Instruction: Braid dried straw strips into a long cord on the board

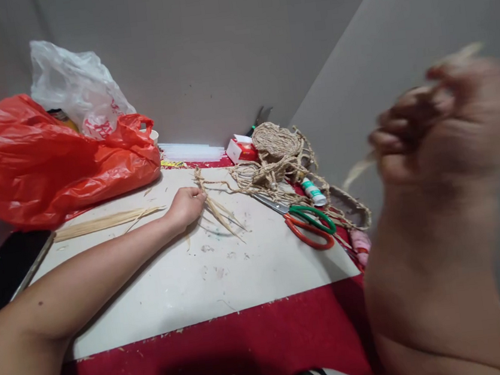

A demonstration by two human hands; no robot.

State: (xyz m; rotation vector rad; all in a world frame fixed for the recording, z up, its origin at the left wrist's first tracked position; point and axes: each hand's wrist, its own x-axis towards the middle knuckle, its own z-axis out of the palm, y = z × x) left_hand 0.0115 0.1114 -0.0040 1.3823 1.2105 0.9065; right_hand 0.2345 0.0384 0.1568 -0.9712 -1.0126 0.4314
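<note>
My left hand [189, 207] is closed in a pinch on the braided straw cord [199, 181] above the white board. Loose straw ends [222, 214] fan out below the fingers, and the cord runs right toward a coiled braid [277, 140]. Raised high at the right, close to the camera, my right hand [445, 117] is closed and somewhat blurred. A pale straw strip [360, 169] sticks out on both sides of its fist. Scissors [311, 226] with green and orange handles lie on the board between the two hands.
A red plastic bag [62, 167] and a clear bag [78, 80] stand at the back left. Straw strips [105, 224] and a dark phone-like slab [6, 269] lie left. A red-white box [241, 149], a small white-green tube [314, 192] and grey walls [198, 49] surround the work.
</note>
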